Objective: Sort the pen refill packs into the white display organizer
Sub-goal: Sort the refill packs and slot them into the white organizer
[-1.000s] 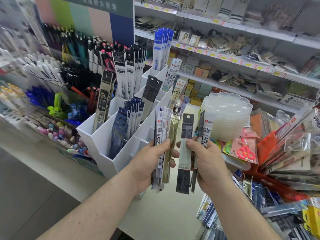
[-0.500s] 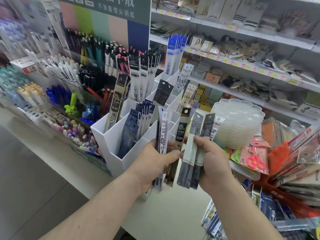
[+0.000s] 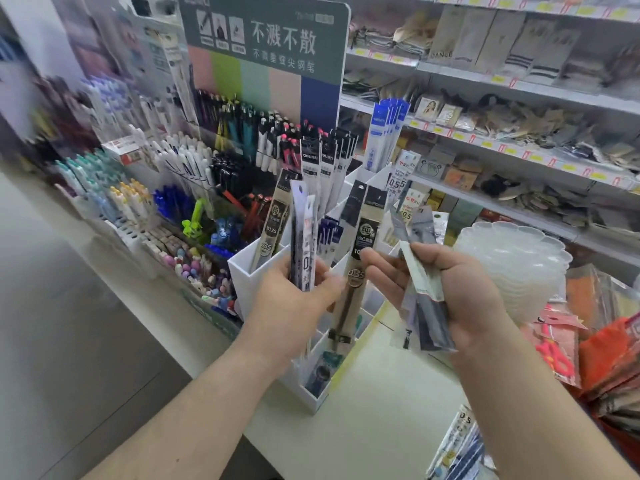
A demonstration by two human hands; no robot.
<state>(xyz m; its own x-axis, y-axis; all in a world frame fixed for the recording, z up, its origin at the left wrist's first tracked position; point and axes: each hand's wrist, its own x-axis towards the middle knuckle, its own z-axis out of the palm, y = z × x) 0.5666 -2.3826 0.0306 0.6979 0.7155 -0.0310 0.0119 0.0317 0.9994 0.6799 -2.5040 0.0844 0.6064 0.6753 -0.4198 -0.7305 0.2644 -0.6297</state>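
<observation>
This is a stationery shop. Long wall shelves (image 3: 519, 152) run along the back, their edges lined with yellow price tags (image 3: 486, 144), and small packaged goods lie stacked on them. A printed sign (image 3: 266, 39) with Chinese writing stands over a rack of pens (image 3: 249, 140) sorted by colour. On the counter (image 3: 374, 410) sits a white organizer (image 3: 256, 271) with refill packs (image 3: 330, 168) standing in its compartments. More packaged goods, among them carded scissors (image 3: 554, 344), pile up at the right, beside a stack of clear plastic trays (image 3: 512, 258).
</observation>
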